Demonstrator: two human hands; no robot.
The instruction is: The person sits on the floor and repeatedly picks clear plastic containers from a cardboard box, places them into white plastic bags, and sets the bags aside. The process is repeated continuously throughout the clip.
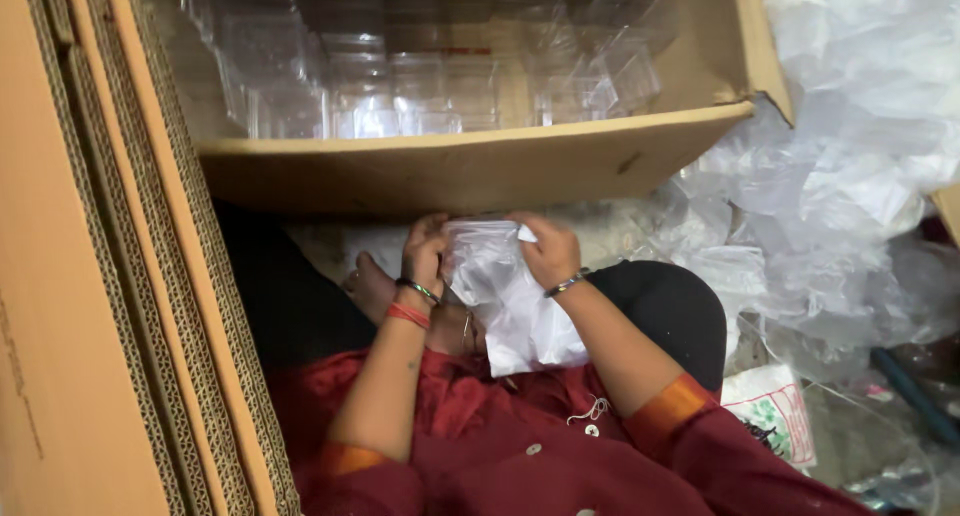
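Both hands grip the top of a clear plastic bag (510, 306) that hangs down over my lap. My left hand (425, 248) pinches its left upper edge, with bangles on the wrist. My right hand (550, 251) holds the right upper edge, a bracelet at the wrist. The bag looks crinkled and whitish; what is inside it cannot be made out. I sit on the floor in a dark red garment with orange cuffs.
An open cardboard box (470, 166) holding several clear plastic containers (430, 66) stands right in front of my hands. Stacked flat cardboard sheets (130, 276) lean at the left. A heap of crumpled clear plastic bags (840, 196) lies at the right, a printed packet (775, 416) below it.
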